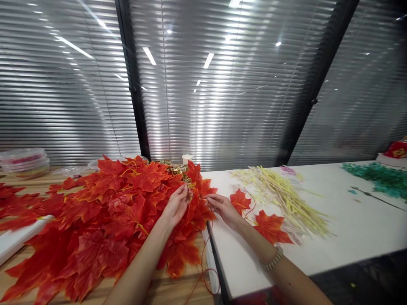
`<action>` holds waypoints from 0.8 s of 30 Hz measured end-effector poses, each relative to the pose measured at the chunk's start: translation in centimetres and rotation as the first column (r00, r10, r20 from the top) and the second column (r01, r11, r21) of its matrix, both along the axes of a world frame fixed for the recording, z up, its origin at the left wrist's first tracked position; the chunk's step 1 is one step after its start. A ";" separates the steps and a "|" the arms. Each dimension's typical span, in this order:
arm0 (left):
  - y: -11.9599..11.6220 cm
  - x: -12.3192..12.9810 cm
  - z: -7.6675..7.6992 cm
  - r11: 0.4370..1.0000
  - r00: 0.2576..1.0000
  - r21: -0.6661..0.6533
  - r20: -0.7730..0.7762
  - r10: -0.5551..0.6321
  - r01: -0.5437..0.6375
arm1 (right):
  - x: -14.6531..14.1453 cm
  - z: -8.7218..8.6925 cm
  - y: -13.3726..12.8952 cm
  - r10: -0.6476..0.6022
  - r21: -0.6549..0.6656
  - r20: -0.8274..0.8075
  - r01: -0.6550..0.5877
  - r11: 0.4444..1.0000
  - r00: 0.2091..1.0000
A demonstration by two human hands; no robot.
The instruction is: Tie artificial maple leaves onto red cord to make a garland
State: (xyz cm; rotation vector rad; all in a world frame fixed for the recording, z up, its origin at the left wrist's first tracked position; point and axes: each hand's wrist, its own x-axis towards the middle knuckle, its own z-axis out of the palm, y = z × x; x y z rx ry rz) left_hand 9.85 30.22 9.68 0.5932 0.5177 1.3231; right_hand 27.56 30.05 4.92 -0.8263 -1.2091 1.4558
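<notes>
My left hand is closed in a pinch at the right side of a big heap of red artificial maple leaves. A yellow leaf stem shows at its fingertips. Just to the right, my right hand pinches what looks like a thin red cord, which hangs down and loops over the gap between the tables. The fingertips of both hands point at each other, a small space apart. Two loose maple leaves lie beside my right wrist on the white table, with more red cord near them.
A bundle of pale yellow strips lies on the white table, with green foliage farther right. Clear plastic tubs and a white paper cup stand at the back. Window blinds rise behind.
</notes>
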 end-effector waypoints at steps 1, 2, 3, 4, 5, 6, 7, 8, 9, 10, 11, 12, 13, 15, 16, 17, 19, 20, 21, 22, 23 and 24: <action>0.0 0.0 0.1 1.000 1.000 0.001 -0.007 -0.010 0.010 | 0.0 0.0 0.0 0.002 -0.001 -0.002 -0.002 1.000 1.000; -0.1 0.0 0.1 1.000 1.000 0.002 -0.013 -0.023 0.023 | 0.0 0.0 0.0 0.003 -0.002 -0.004 -0.003 1.000 1.000; -0.2 0.0 0.2 0.999 0.999 0.000 -0.017 -0.035 0.035 | 0.0 0.0 0.0 0.002 -0.002 -0.007 -0.002 1.000 1.000; -0.2 0.0 0.3 0.999 0.999 -0.003 -0.020 -0.047 0.047 | 0.0 0.0 0.0 0.001 -0.002 -0.009 -0.001 1.000 1.000; -0.3 0.1 0.3 0.998 0.998 -0.007 -0.022 -0.058 0.058 | 0.0 0.0 0.0 0.001 -0.001 -0.008 -0.001 1.000 1.000; -0.4 0.1 0.3 0.998 0.997 -0.012 -0.023 -0.069 0.068 | 0.0 0.0 0.0 0.001 0.002 -0.007 -0.001 1.000 1.000; -0.5 0.1 0.3 0.997 0.997 -0.017 -0.023 -0.077 0.077 | 0.0 0.0 0.0 0.001 0.006 -0.006 -0.001 1.000 1.000; -0.5 0.1 0.3 0.996 0.996 -0.020 -0.022 -0.083 0.083 | 0.0 0.0 -0.1 0.001 0.009 -0.005 -0.001 1.000 1.000; -0.5 0.2 0.3 0.996 0.996 -0.020 -0.020 -0.088 0.087 | 0.0 0.0 -0.1 0.002 0.011 -0.006 -0.002 1.000 1.000; -0.6 0.2 0.3 0.996 0.996 -0.016 -0.019 -0.088 0.088 | 0.0 0.0 -0.1 0.002 0.011 -0.008 -0.002 1.000 1.000; -0.5 0.1 0.2 0.997 0.996 -0.012 -0.018 -0.083 0.083 | 0.0 0.0 -0.1 0.002 0.011 -0.010 -0.002 1.000 1.000; -0.5 0.1 0.2 0.997 0.997 -0.005 -0.018 -0.075 0.075 | 0.0 0.0 0.0 0.002 0.010 -0.009 -0.002 1.000 1.000; -0.4 0.1 0.1 0.998 0.998 0.002 -0.020 -0.066 0.066 | 0.0 0.0 0.0 0.004 0.009 -0.008 -0.004 1.000 1.000; -0.2 0.0 -0.1 0.999 0.999 0.006 -0.024 -0.042 0.042 | 0.0 0.0 0.0 0.007 0.007 -0.005 -0.007 1.000 1.000; -0.1 0.0 -0.1 1.000 0.999 0.004 -0.024 -0.030 0.030 | 0.0 0.0 0.0 0.005 0.006 -0.005 -0.005 1.000 1.000; -0.1 -0.1 -0.2 1.000 1.000 0.003 -0.023 -0.020 0.020 | 0.0 -0.1 0.0 0.003 0.004 -0.007 -0.003 1.000 1.000; 0.0 -0.1 -0.3 1.000 1.000 0.004 -0.024 -0.012 0.012 | 0.0 -0.1 0.0 0.000 0.000 -0.008 0.000 1.000 1.000; 0.1 -0.1 -0.4 1.000 1.000 0.007 -0.026 -0.014 0.014 | 0.0 -0.1 0.0 -0.002 0.000 -0.006 0.002 1.000 1.000; 0.1 -0.1 -0.4 1.000 0.999 0.011 -0.029 -0.016 0.016 | 0.0 -0.1 0.0 -0.003 0.000 -0.004 0.003 1.000 1.000; 0.1 -0.1 -0.5 1.000 0.999 0.013 -0.032 -0.016 0.016 | 0.0 -0.1 0.0 -0.003 0.000 -0.001 0.003 1.000 1.000; 0.1 -0.1 -0.5 1.000 0.999 0.014 -0.035 -0.012 0.012 | 0.0 -0.1 0.0 -0.004 -0.001 0.001 0.004 1.000 1.000; 0.1 -0.1 -0.5 1.000 0.999 0.014 -0.036 -0.005 0.006 | 0.0 -0.1 0.1 -0.006 -0.003 0.002 0.006 1.000 1.000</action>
